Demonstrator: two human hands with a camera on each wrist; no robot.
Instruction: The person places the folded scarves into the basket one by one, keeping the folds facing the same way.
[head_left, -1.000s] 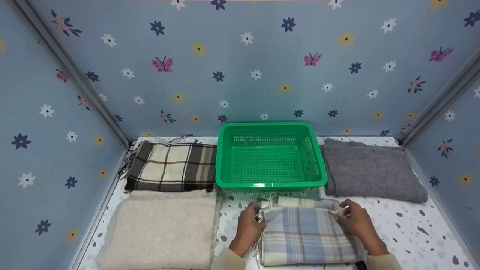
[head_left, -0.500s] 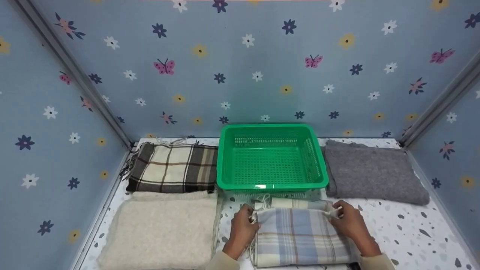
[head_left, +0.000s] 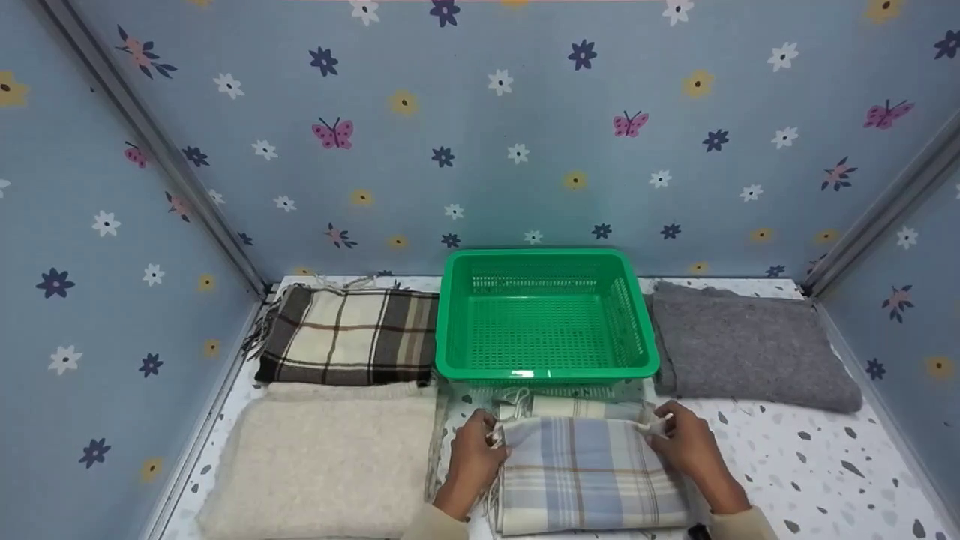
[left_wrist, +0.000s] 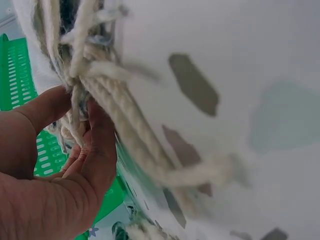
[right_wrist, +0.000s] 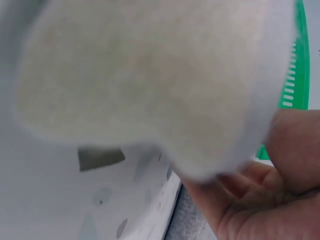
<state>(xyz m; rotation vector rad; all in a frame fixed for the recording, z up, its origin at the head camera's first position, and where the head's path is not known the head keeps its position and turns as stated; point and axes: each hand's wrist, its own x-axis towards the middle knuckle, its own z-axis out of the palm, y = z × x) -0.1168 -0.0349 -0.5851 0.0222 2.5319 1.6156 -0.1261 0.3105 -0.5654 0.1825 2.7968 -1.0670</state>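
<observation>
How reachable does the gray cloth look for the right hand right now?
Likely yes: nothing visible stands between the right hand and the gray cloth, but that hand would probably first have to release the blue plaid cloth it grips.

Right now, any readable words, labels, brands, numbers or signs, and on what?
None readable on the blue plaid cloth, dark plaid cloth, cream cloth, gray cloth or green basket.
Wall: patterned, no lettering.
Pale marks on the basket's front rim: too small to tell.
</observation>
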